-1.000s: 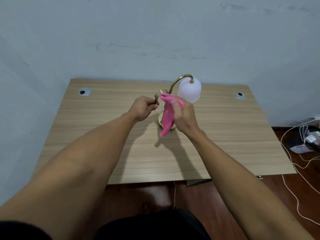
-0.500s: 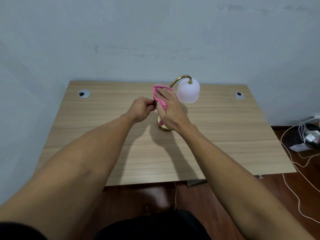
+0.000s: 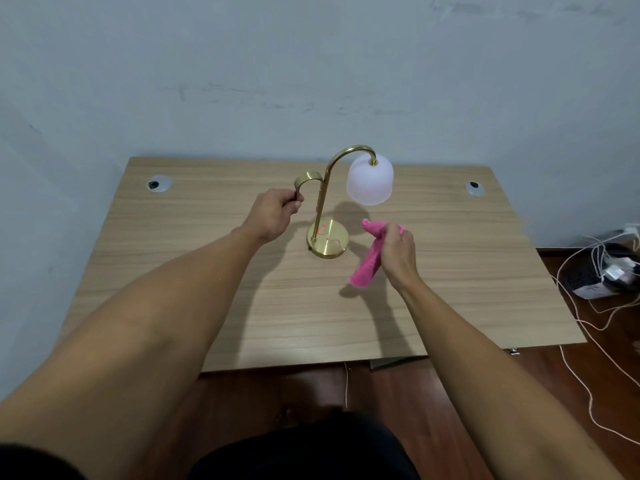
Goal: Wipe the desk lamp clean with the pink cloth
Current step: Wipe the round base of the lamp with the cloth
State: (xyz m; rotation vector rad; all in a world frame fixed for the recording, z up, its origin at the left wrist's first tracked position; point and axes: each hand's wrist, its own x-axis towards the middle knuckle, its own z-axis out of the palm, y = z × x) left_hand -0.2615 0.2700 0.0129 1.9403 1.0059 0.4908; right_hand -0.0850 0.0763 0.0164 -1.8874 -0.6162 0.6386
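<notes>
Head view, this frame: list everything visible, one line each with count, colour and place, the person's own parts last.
desk lamp: 1, brass with a white shade, upright at the desk's middle; red marks on its round base.
pink cloth: 1, pink, bunched in the right hand, hanging right of the lamp base, apart from the lamp.
desk: 1, light wood, against the wall.
cable grommets: 2, grey, at the desk's far left and far right corners.
wall: 1, pale blue-grey, behind the desk.
floor: dark red-brown wood, below the desk.
cables: several, white, on the floor at right beside a dark, unclear bundle.
left hand: 1, closed on the lamp's brass hook handle.
right hand: 1, closed on the cloth.
</notes>
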